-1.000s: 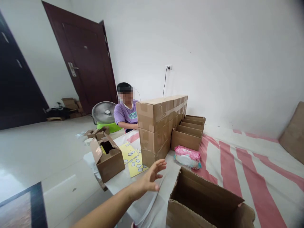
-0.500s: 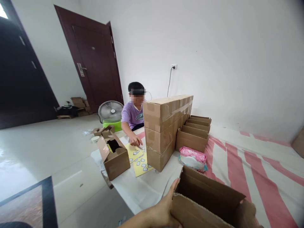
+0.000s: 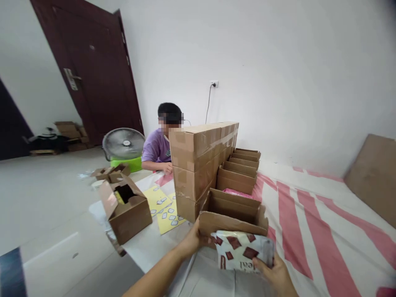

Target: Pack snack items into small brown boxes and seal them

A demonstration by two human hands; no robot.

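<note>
My left hand [image 3: 191, 241] is closed on the left end of an open-topped cardboard box [image 3: 230, 220], its fingertips hidden at the box's side. In my right hand [image 3: 275, 272] is a white packet [image 3: 239, 247] printed with brown squares, its lettering upside down. The thumb lies across the packet's front, and the other fingers are hidden. The packet overlaps the box's near wall; whether they touch I cannot tell. Just behind the box, a pink package [image 3: 237, 192] is mostly covered from view.
Taped cartons [image 3: 185, 177] are stacked beyond my left hand, beside a row of open boxes [image 3: 235, 181]. Yellow sheets [image 3: 167, 220] and another opened box [image 3: 133, 218] lie to the left. A person in purple [image 3: 154, 148] sits behind the stack, near a fan [image 3: 125, 144].
The white packet has come into view in my right hand, which was out of sight. The box has moved left and farther from me, now covering most of the pink package. The view has turned right.
</note>
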